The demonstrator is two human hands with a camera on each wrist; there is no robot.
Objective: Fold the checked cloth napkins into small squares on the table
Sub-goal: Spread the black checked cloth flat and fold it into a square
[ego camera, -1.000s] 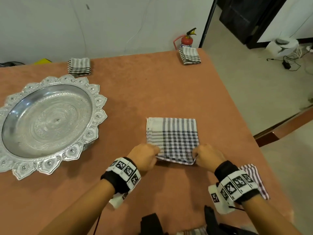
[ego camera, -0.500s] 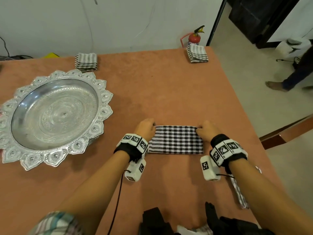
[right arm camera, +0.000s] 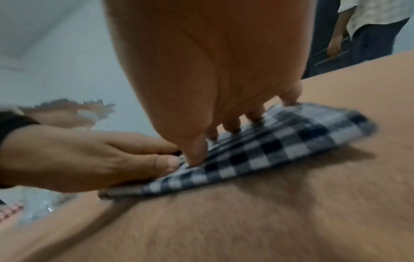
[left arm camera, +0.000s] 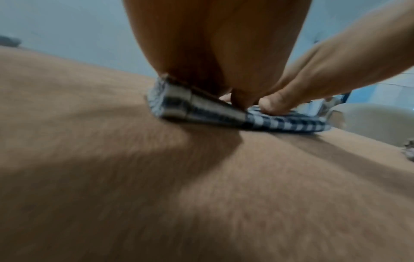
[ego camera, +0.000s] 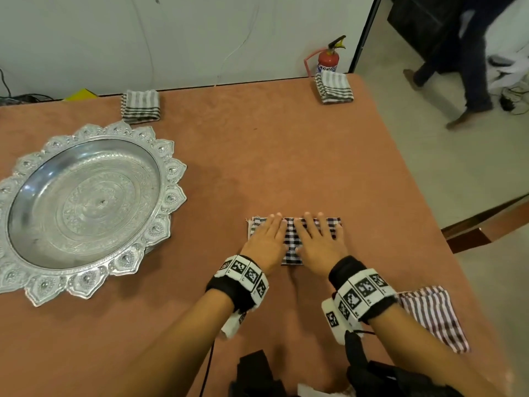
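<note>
Head view, from left to right: a large ornate silver metal tray with a scalloped rim (ego camera: 171,170) fills the left of the frame on the terracotta-coloured worktop (ego camera: 257,156). Above it, near the worktop's far edge at upper left, lies a folded grey-and-white striped napkin (ego camera: 140,106). Lower centre holds the black-and-white checked cloth napkin (ego camera: 291,242), folded into a narrow band running left to right. The left hand (ego camera: 264,242) lies flat on its left half, fingers straight and close together, pressing down. Just beside it the right hand (ego camera: 317,243) presses the right half, its fingers straight and slightly spread. Both wrists carry black bands with white marker blocks. A second folded striped napkin (ego camera: 333,87) sits at the far right corner of the worktop, with a red fire extinguisher (ego camera: 327,62) on the floor behind it. At lower right, by the right forearm, lies a red-and-white striped cloth (ego camera: 435,319). A person's legs (ego camera: 472,78) show at upper right on the floor.

Right wrist view shows the fingertips (right arm camera: 233,127) planted on the checked weave, both thumbs meeting near the band's middle.
</note>
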